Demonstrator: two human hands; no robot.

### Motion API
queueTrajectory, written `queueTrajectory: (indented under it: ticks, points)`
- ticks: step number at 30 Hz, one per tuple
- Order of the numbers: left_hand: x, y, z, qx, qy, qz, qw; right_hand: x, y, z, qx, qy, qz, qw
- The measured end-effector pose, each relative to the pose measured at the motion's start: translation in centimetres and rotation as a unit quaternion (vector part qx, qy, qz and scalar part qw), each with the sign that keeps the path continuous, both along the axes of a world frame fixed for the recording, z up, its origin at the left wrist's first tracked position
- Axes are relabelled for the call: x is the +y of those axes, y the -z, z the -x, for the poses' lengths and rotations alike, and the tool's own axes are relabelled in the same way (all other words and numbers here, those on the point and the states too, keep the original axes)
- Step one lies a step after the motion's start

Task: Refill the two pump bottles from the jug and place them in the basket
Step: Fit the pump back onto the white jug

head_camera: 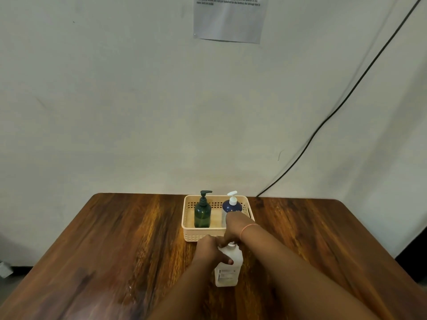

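Note:
A white jug stands upright on the wooden table, just in front of the beige basket. My left hand grips the jug's upper body. My right hand is closed over the cap at the jug's neck. Inside the basket stand two pump bottles: a dark green one on the left and a dark blue one with a white pump on the right, its lower part hidden behind my right hand.
The table meets a pale wall at the back. A black cable runs down the wall to the table's far right corner. A printed sheet is taped high on the wall.

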State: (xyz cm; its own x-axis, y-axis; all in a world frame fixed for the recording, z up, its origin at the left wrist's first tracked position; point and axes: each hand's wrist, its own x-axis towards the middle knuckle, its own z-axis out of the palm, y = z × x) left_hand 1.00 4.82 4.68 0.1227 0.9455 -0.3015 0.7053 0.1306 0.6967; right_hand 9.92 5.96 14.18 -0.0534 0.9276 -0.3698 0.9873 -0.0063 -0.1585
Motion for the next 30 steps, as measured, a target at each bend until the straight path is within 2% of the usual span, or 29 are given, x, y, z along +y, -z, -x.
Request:
queueTrajectory:
  ticks: [4,7,9,11,14,17,20,25,30]
  points:
    - [0.0,0.1,0.0,-0.002,0.008,-0.006,1.0,-0.2,0.4,0.7,-0.035,-0.046,-0.002,0.998]
    - [0.2,0.5,0.0,-0.006,0.0,-0.003,1.0,-0.5,0.9,0.6,-0.024,-0.017,-0.029,0.999]
    - [0.2,0.5,0.0,-0.011,-0.005,0.0,1.0,-0.4,0.4,0.2,-0.002,0.021,0.001,1.0]
    - [0.2,0.3,0.1,-0.018,-0.006,0.007,1.0,0.0,-0.3,0.1,-0.015,0.006,0.038,0.999]
    - [0.1,0.2,0.2,-0.028,-0.005,-0.001,1.0,0.1,-0.7,0.7,-0.025,-0.021,0.02,0.999]
    - [0.0,0.0,0.2,-0.019,-0.005,-0.002,1.0,-0.1,-0.1,0.7,0.009,0.022,-0.013,1.0]
    - [0.0,-0.1,0.2,-0.022,-0.002,-0.004,1.0,0.0,-0.4,0.1,0.064,0.096,0.048,0.992]
    - [0.1,0.1,0.2,-0.015,0.002,0.001,1.0,0.1,-0.9,0.7,-0.002,-0.011,0.035,0.999]
    - [0.4,0.4,0.0,-0.002,0.017,-0.007,1.0,0.4,0.3,1.5,-0.028,-0.015,-0.023,0.999]
